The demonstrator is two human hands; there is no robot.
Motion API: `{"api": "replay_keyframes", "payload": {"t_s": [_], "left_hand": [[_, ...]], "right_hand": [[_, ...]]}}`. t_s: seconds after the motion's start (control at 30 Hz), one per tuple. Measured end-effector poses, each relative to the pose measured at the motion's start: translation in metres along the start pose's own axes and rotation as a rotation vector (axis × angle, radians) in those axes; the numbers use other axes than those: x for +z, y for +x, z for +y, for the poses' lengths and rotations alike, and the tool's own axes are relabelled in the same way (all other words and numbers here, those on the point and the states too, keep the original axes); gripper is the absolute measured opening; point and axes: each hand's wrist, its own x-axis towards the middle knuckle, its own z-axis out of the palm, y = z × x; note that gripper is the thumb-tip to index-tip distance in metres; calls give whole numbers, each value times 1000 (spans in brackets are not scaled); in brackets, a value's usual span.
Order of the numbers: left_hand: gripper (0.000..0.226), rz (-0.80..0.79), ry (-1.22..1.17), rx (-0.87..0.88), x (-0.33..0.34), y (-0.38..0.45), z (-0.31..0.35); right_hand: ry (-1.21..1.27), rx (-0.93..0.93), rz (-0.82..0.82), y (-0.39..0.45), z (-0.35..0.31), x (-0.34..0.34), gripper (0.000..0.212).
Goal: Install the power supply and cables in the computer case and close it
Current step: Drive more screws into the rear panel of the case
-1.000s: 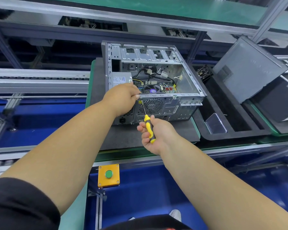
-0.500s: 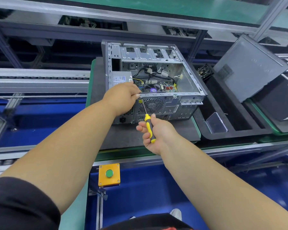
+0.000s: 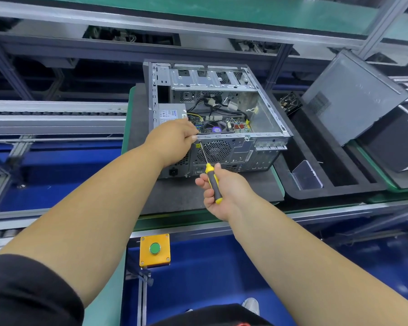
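Observation:
An open computer case (image 3: 264, 118) lies on its side on a dark mat (image 3: 174, 196), its rear panel facing me. The grey power supply (image 3: 171, 112) sits in the case's near-left corner, and black cables (image 3: 212, 102) run over the motherboard. My left hand (image 3: 174, 140) grips the top edge of the rear panel at the power supply corner. My right hand (image 3: 224, 191) holds a yellow and grey screwdriver (image 3: 212, 182); its shaft points up-left and its tip meets the rear panel just below my left fingers. The grey side panel (image 3: 349, 97) leans upright at the right.
A black foam tray (image 3: 335, 180) to the right holds a clear plastic box (image 3: 306, 175). A yellow box with a green button (image 3: 154, 249) hangs below the bench edge. Roller conveyor rails (image 3: 57, 116) run at the left; a shelf frame crosses overhead.
Almost nothing has moved. My right hand with the screwdriver has shifted slightly at the same spot on the rear panel; my left hand stays on the case edge.

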Motion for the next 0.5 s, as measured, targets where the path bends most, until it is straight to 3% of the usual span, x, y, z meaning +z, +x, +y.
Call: {"api": "replay_keyframes", "payload": {"t_s": [0.2,0.5], "left_hand": [[26,1,-5,0,1,0,-1],[28,8,6,0,1,1,-1]], "right_hand": [[-4,-77,28,-1,1,0,27],[1,17,-28,-5,-3,0,44]]}}
